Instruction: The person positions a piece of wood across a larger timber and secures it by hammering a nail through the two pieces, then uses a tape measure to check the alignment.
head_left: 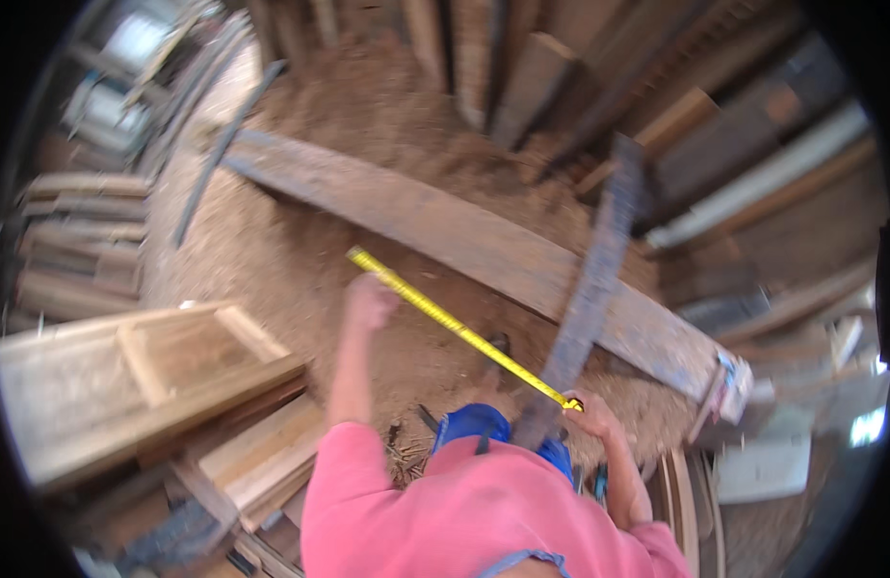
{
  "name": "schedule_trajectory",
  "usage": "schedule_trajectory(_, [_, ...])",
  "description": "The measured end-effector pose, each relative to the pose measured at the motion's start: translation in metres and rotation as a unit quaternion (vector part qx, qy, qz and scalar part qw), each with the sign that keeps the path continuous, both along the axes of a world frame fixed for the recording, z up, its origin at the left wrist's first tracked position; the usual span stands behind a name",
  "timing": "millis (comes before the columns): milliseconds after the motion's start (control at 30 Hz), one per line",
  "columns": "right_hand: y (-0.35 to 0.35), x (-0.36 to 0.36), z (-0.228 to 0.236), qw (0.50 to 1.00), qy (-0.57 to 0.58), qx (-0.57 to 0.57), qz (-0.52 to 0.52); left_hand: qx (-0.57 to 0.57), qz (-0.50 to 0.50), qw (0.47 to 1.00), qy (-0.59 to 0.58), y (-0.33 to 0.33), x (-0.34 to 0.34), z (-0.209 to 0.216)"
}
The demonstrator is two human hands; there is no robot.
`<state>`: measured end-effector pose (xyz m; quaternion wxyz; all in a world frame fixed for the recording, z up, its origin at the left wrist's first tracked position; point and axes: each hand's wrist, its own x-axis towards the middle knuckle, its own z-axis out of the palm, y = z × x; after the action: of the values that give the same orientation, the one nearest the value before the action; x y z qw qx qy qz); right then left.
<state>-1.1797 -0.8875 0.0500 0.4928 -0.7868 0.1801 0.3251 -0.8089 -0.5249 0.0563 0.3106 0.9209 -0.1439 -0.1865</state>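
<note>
In the head view, the left hand (pixel 371 301), left of centre, pinches the yellow blade of a tape measure (pixel 455 329) near its far end; the right hand (pixel 591 414), lower right of centre, grasps its other end. The blade runs straight between the 2 hands. A pale boxy thing (pixel 763 469) sits at lower right, contents unclear. A long plank (pixel 406 217) slants from upper left to lower right, crossed by a darker beam (pixel 594 260), above brown ground (pixel 301 275). Boards (pixel 532 87) crowd the upper right; stacked wood (pixel 84 241) lines the left.
</note>
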Motion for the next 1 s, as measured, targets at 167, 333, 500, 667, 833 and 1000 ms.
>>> schedule_trajectory(167, [0.074, 0.107, -0.003, 0.984, -0.158, -0.078, -0.025, -0.301, 0.169, 0.843, 0.412, -0.095, -0.12, -0.069])
schedule_trajectory(333, [0.07, 0.115, 0.024, 0.99, -0.11, -0.019, -0.083, -0.349, 0.233, 0.82, 0.388, -0.1, -0.124, -0.098])
schedule_trajectory(500, [-0.029, -0.016, -0.031, 0.996, -0.03, 0.011, -0.086, -0.388, 0.349, 0.831, 0.193, -0.013, 0.043, -0.09])
schedule_trajectory(667, [-0.069, -0.067, -0.004, 0.997, 0.001, -0.072, -0.042, -0.377, 0.462, 0.801, 0.05, 0.097, 0.161, -0.042])
schedule_trajectory(833, [-0.031, 0.037, 0.012, 0.997, -0.052, -0.058, 0.002, -0.445, 0.443, 0.768, 0.124, 0.047, 0.143, -0.041])
schedule_trajectory(1000, [0.074, 0.215, 0.003, 0.981, -0.186, -0.02, 0.04, -0.465, 0.365, 0.784, 0.191, -0.005, 0.078, -0.052])
